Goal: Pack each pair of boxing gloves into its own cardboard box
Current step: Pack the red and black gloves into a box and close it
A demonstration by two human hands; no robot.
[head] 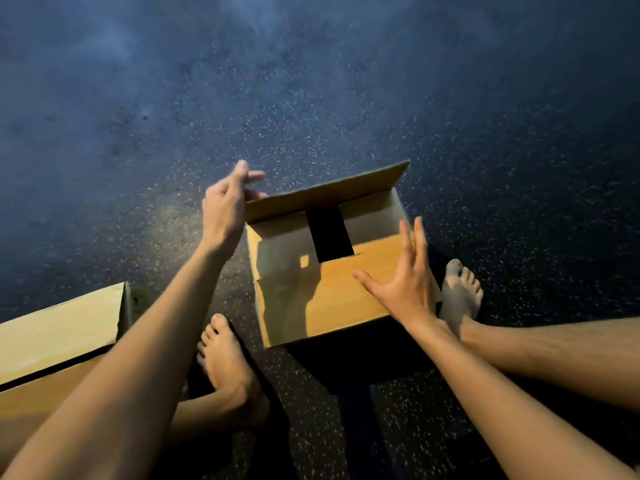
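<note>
On the dark speckled floor (311,81), at far left, a second cardboard box (59,341) is lying partly in view, its flaps nearly together. Moving right, the left hand (225,206) is hovering by the raised far flap (325,192) of the central cardboard box (332,289), fingers loosely curled and gripping nothing. Near flaps are lying folded, with a dark gap (329,237) remaining. Further right, the right hand (401,282) is spreading open above the near flap, touching or just clear; contact cannot be judged. No boxing gloves are showing; whether they are inside cannot be told. Risk: folding the far flap one-handed may shift the box, or spring the near flaps upward.
</note>
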